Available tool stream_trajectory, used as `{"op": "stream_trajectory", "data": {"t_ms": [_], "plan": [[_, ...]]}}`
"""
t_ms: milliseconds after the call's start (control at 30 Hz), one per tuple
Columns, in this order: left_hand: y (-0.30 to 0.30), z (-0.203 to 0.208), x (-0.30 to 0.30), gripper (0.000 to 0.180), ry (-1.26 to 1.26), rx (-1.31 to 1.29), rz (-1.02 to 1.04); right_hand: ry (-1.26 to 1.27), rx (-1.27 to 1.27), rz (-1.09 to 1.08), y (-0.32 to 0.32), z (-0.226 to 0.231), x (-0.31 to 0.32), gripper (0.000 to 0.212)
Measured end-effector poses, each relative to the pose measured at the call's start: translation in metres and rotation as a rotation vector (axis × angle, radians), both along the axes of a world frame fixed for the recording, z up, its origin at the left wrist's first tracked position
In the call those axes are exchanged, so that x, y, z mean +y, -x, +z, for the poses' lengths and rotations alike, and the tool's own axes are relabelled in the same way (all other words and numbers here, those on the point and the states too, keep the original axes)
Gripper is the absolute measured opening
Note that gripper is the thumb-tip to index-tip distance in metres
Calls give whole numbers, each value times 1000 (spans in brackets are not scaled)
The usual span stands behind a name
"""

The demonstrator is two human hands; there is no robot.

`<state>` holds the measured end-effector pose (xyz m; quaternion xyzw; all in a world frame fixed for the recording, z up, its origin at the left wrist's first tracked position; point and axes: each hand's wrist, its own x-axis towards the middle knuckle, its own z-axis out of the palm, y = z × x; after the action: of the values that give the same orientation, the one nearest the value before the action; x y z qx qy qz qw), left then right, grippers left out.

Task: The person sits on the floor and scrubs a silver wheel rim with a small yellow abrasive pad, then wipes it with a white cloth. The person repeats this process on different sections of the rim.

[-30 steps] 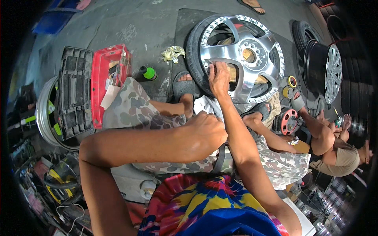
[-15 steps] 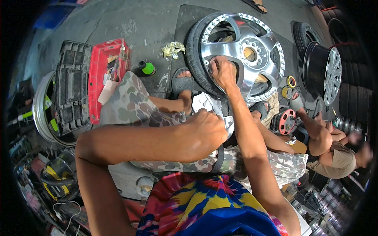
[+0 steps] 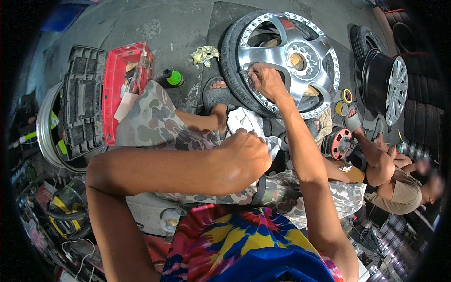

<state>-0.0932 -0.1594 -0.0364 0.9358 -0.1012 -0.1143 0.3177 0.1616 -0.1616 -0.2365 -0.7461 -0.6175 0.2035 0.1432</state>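
A polished multi-spoke alloy wheel (image 3: pixel 263 56) with a ring of bolts round its lip lies face up on a black tyre (image 3: pixel 230 49). My right hand (image 3: pixel 270 83) is at the wheel's left lip, fingers curled and pinched together by the bolt holes. A thin dark bit shows at the fingertips, too small to name. Over my lap my left hand (image 3: pixel 246 155) is closed in a fist, back of the hand up. Its fingers are hidden, so what it holds, if anything, does not show. A white cloth (image 3: pixel 245 122) lies just beyond that fist.
To the left stand an open red toolbox (image 3: pixel 112 94) and a green bottle with a black cap (image 3: pixel 173 78). A crumpled yellowish glove (image 3: pixel 205 55) lies by the tyre. Tape rolls (image 3: pixel 346 96), a red reel (image 3: pixel 340 143), another wheel (image 3: pixel 396 89) and a seated person (image 3: pixel 399 188) are to the right.
My right hand has shifted slightly outward along the wheel's left lip, and a thin dark bit now shows at its fingertips. My left fist stays about where it was.
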Motion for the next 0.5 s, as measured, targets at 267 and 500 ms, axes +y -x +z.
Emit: {"op": "stream_trajectory", "data": {"t_ms": [267,500], "plan": [[10,26,2,29,93,-137,61,30,-10,214,-14,8,-8,21],[29,118,-4,32,214,-590,435,-177,54,16,2,6,1,22]]}}
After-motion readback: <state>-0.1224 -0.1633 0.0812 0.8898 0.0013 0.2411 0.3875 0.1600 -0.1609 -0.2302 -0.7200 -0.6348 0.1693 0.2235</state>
